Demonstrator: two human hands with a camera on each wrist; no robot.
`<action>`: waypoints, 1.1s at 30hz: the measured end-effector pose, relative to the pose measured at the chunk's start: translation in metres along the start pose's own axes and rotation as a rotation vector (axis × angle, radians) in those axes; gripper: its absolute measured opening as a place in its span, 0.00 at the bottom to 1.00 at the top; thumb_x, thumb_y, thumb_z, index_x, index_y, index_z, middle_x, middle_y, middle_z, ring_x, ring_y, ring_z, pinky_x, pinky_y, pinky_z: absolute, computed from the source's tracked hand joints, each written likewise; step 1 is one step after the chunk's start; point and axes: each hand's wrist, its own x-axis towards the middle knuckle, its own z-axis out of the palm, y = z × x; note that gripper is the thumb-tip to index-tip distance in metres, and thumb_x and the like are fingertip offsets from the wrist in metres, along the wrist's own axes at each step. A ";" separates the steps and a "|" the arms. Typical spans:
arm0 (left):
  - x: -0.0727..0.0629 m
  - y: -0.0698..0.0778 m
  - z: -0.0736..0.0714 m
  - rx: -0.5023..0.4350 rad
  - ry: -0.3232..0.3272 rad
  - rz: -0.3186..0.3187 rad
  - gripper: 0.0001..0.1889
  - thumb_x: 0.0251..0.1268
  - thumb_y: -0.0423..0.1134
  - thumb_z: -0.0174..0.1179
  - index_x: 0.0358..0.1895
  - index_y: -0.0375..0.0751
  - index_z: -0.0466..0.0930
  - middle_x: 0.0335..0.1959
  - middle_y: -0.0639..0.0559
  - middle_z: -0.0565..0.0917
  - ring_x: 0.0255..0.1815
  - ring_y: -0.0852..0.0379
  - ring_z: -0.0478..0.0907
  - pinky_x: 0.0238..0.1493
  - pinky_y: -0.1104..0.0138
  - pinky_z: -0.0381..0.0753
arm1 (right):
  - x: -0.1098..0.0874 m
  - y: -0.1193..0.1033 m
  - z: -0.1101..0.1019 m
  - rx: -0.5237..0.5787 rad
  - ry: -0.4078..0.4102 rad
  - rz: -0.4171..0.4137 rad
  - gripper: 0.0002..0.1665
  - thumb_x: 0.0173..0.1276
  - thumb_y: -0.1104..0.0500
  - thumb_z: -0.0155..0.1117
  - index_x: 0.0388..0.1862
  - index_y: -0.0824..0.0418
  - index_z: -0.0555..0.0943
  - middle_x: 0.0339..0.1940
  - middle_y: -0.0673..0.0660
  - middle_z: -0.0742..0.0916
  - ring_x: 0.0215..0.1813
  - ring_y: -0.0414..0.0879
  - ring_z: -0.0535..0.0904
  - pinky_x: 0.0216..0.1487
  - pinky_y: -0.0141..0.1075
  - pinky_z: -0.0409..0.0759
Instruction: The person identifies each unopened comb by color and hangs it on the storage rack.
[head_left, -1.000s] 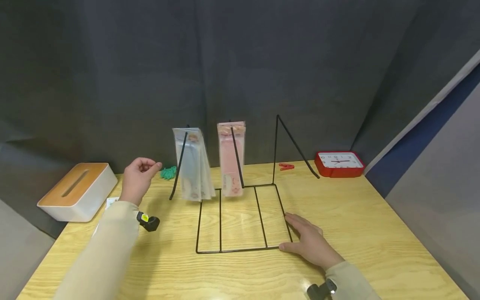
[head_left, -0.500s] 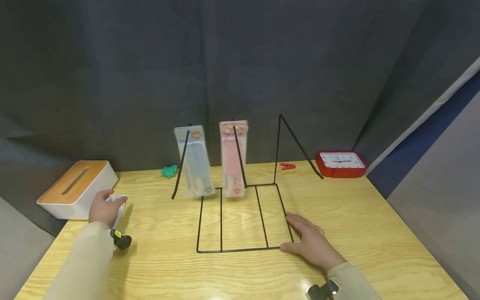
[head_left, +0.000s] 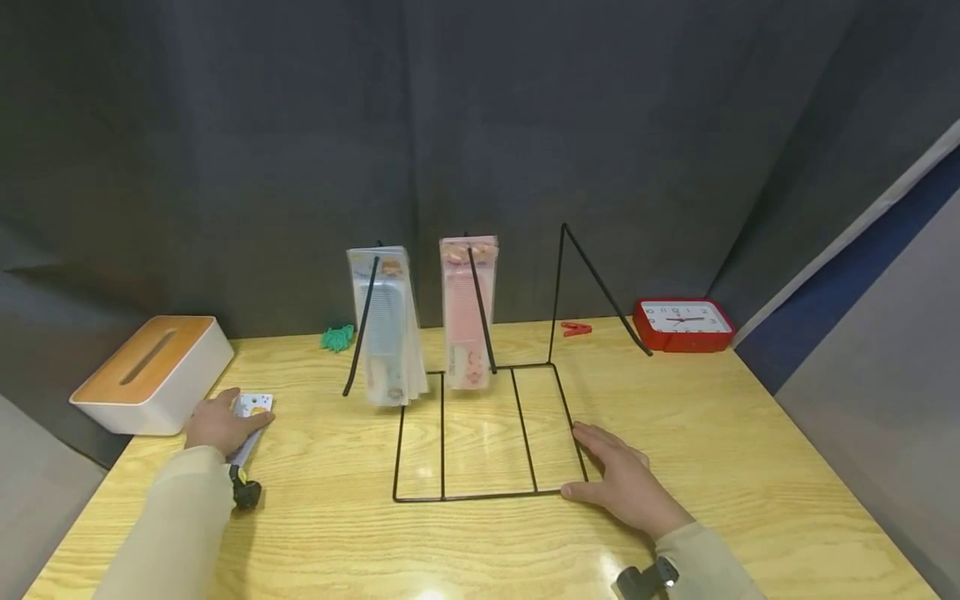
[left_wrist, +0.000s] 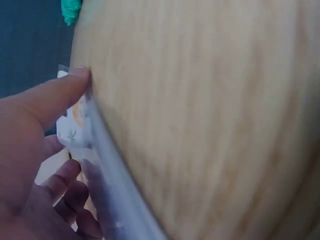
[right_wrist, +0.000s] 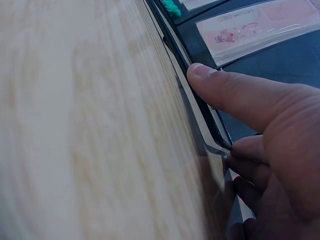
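At the left of the table, my left hand [head_left: 219, 425] grips a flat clear packet [head_left: 255, 403] with a white printed top and purplish contents. In the left wrist view the thumb lies on one edge of this packet [left_wrist: 72, 125] and the fingers curl at the other. My right hand [head_left: 618, 482] rests at the front right corner of a black wire rack [head_left: 487, 498], thumb at the front bar, fingers along the side bar. Blue comb packets [head_left: 385, 333] hang on the rack's left hook and pink comb packets [head_left: 468, 317] on its middle hook. The right hook [head_left: 600, 279] is bare.
A white tissue box [head_left: 191, 367] with a wooden lid stands beside my left hand. Behind the rack lie a green bundle of cord [head_left: 337, 337] and a red clip [head_left: 576, 328]. A red clock [head_left: 684, 325] sits at the back right, before a dark curtain [head_left: 300, 167].
My left hand has moved from near the blue packets left and down to the table and taken hold of the purplish packet. The blue packets have swung slightly. My right hand stays in place.
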 end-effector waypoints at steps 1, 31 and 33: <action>-0.002 0.002 0.000 -0.024 0.005 -0.003 0.48 0.64 0.61 0.62 0.73 0.24 0.57 0.65 0.16 0.63 0.61 0.19 0.62 0.56 0.35 0.67 | 0.000 -0.001 0.000 0.000 -0.001 0.000 0.58 0.55 0.37 0.77 0.77 0.62 0.66 0.77 0.61 0.68 0.78 0.64 0.57 0.71 0.66 0.49; -0.121 0.120 -0.019 -0.621 0.171 0.101 0.28 0.72 0.66 0.50 0.38 0.40 0.74 0.29 0.47 0.82 0.21 0.54 0.77 0.18 0.61 0.78 | -0.002 0.001 0.000 0.006 0.001 -0.009 0.58 0.55 0.36 0.76 0.76 0.63 0.65 0.78 0.63 0.68 0.78 0.65 0.57 0.70 0.67 0.48; -0.133 0.133 -0.025 -0.646 0.204 0.142 0.26 0.74 0.62 0.50 0.37 0.40 0.73 0.27 0.48 0.82 0.20 0.54 0.77 0.16 0.61 0.78 | -0.002 0.001 0.000 0.008 0.003 -0.013 0.57 0.55 0.36 0.76 0.76 0.63 0.66 0.77 0.63 0.68 0.78 0.65 0.57 0.70 0.66 0.48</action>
